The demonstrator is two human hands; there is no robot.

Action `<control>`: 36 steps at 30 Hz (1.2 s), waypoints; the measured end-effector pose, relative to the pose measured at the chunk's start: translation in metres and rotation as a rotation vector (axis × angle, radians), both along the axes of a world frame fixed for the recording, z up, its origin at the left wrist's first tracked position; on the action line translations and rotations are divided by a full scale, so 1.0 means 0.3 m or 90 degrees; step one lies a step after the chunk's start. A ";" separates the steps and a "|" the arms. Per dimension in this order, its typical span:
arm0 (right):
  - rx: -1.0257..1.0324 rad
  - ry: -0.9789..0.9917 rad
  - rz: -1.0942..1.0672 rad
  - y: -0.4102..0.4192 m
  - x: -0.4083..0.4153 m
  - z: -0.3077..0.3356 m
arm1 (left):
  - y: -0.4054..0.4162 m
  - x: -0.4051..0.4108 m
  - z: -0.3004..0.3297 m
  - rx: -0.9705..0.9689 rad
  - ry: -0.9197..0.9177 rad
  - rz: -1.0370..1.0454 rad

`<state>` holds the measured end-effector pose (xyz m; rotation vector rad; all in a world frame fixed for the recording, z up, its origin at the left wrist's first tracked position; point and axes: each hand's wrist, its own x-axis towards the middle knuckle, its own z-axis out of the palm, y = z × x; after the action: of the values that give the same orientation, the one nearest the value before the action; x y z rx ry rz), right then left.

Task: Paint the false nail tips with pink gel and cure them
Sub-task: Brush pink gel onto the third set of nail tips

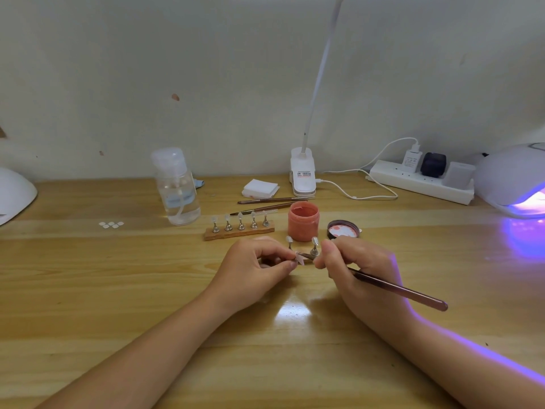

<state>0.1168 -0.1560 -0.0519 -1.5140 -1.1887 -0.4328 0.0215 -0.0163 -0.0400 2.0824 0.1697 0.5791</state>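
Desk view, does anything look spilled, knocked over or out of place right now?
Nothing spilled or toppled. The pink gel jar stands upright and open, its lid lying upturned beside it. Five loose nail tips sit apart on the table, left of the wooden stand.

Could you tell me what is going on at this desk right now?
A person is painting a false nail tip. The left hand pinches its holder while the right hand strokes it with a brush. The pink gel jar stands open behind, and the curing lamp glows at right.
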 end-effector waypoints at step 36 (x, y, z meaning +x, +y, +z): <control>0.080 0.181 0.069 -0.022 0.009 0.003 | -0.011 -0.005 -0.003 -0.062 -0.031 0.018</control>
<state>0.1195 -0.1626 -0.0510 -1.3448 -0.9958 -0.2073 0.0199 -0.0195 -0.0408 1.9727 0.1956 0.6260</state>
